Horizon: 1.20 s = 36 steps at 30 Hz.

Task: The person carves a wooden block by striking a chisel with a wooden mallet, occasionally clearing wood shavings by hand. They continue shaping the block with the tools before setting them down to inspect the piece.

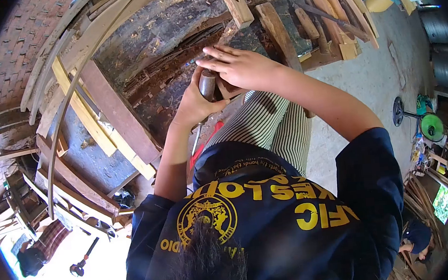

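Note:
My left hand [195, 102] is wrapped round a dark, shiny cylindrical handle [207, 88] with a brown round end. A thin pale metal rod [196, 138] shows below that hand; whether it belongs to the handle I cannot tell. Just beyond, my right hand [236, 67] lies with its fingers stretched out, palm down, above a brown wooden block [228, 90]. Much of the block is hidden under the palm, and contact is hard to make out. Both hands are close together in front of my striped trousers [254, 121].
A worn dark workbench [156, 31] carries wood shavings and dust. Around it lie a reddish plank [112, 107], a thick timber [277, 34], yellow strips [80, 110] and curved pieces. At right stand a fan [432, 127] and a crouching person [419, 237]; another person [34, 258] is at left.

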Each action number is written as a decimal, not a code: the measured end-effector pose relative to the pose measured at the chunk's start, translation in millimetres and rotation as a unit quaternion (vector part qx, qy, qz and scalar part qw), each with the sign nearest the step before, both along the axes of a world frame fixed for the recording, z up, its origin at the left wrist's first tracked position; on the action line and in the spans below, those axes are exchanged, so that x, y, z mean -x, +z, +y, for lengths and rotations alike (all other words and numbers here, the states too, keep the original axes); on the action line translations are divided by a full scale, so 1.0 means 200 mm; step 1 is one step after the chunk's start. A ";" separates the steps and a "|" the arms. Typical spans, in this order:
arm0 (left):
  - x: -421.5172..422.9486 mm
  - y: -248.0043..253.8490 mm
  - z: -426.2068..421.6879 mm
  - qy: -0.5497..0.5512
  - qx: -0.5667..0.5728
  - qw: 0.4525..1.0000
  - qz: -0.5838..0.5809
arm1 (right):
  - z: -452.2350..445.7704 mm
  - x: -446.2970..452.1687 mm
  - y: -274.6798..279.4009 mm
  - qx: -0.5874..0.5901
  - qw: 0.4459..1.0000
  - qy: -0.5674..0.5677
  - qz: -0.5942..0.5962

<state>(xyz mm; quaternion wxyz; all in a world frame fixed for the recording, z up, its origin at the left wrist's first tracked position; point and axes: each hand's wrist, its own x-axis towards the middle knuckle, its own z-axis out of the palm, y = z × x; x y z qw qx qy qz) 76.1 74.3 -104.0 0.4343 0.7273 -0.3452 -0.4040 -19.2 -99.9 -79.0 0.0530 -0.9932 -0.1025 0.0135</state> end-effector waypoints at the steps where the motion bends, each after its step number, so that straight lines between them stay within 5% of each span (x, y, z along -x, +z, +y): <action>1: 0.00 0.00 0.00 0.000 0.001 1.000 0.001 | -0.01 0.00 0.00 -0.008 1.000 0.020 -0.009; 9: -0.01 0.00 -0.01 -0.013 0.018 1.000 0.016 | -0.11 0.00 0.07 0.052 0.994 0.099 -0.003; 13: -0.01 0.00 0.00 -0.015 0.017 0.997 0.072 | -0.12 0.09 0.16 -0.030 0.996 -0.045 -0.074; 15: 0.00 -0.01 0.01 0.004 0.026 0.999 -0.047 | -0.15 0.18 0.17 -0.130 0.946 -0.250 -0.160; 16: 0.02 0.00 0.03 0.002 0.027 0.999 -0.047 | -0.13 0.24 0.16 -0.129 0.946 -0.252 -0.160; 18: 0.07 0.08 0.07 0.075 0.016 0.997 0.016 | -0.01 0.42 0.12 -0.263 0.852 -0.377 -0.249; 23: 0.04 0.27 0.20 0.104 0.003 0.995 0.002 | 0.37 0.62 0.00 -0.496 0.701 -0.466 -0.213; 25: 0.02 0.42 0.22 0.150 0.102 0.973 0.142 | 0.42 0.54 -0.01 -0.419 0.760 -0.448 -0.214; 28: 0.02 0.60 0.19 0.113 0.331 0.933 0.086 | 0.41 0.39 -0.02 -0.276 0.816 -0.447 -0.240; 33: 0.10 0.78 0.19 0.047 0.529 0.847 0.025 | 0.36 0.31 -0.12 -0.350 0.799 -0.442 -0.210; 36: 0.14 0.77 0.11 -0.036 0.594 0.803 0.002 | 0.29 0.36 -0.15 -0.440 0.806 -0.345 -0.192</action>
